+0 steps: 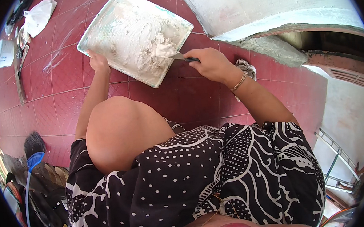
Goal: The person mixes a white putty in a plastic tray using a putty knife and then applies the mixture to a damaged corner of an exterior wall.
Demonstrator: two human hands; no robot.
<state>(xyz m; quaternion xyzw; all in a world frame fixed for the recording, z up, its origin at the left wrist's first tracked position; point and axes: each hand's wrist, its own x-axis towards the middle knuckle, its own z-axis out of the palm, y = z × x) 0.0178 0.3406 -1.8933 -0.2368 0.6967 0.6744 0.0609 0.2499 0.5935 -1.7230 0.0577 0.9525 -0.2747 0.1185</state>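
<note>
A shallow, plaster-smeared tray (pixel 89 31) stands ahead of me, tilted in view, with wet white plaster (pixel 130 32) spread over its inside. At the tray's near left edge my left hand (pixel 99 63) grips the rim, its fingers partly hidden by the tray. My right hand (pixel 210 63) is closed round the dark handle of a putty knife (pixel 179 56). The knife's blade reaches over the tray's right side, and a lump of plaster (pixel 163 50) sits at its tip, covering much of the blade.
Red tiles (pixel 69 75) make up the floor. Far left are a white bucket (pixel 4 53), a white plastic bag (pixel 39 17) and a long thin strip (pixel 19 78). A blue broom (pixel 35 159) stands at the lower left. A whitish wall (pixel 267 6) rises at right; a ladder (pixel 336 153) is farther down.
</note>
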